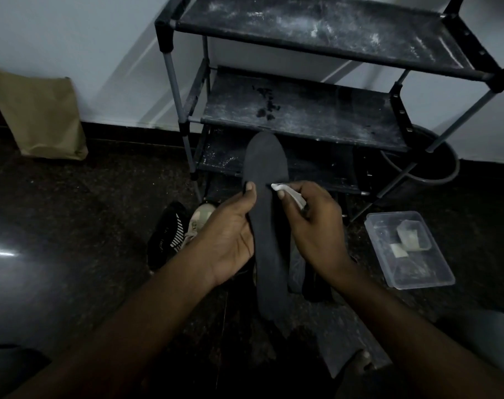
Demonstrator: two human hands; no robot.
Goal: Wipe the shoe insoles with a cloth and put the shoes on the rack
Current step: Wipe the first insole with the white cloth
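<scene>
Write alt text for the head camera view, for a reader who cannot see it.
A person's left hand grips a dark insole while the right hand pinches a small white cloth against it. Behind stands a dusty black shoe rack; shoes lie on the dark floor below the left hand, a clear plastic container to the right.

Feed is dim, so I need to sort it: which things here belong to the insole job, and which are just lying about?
Job: insole, held by left hand; white cloth, pinched in right hand; shoe rack; black shoe; beige shoe.
Lying about: paper bag; clear container; dark bucket.
</scene>
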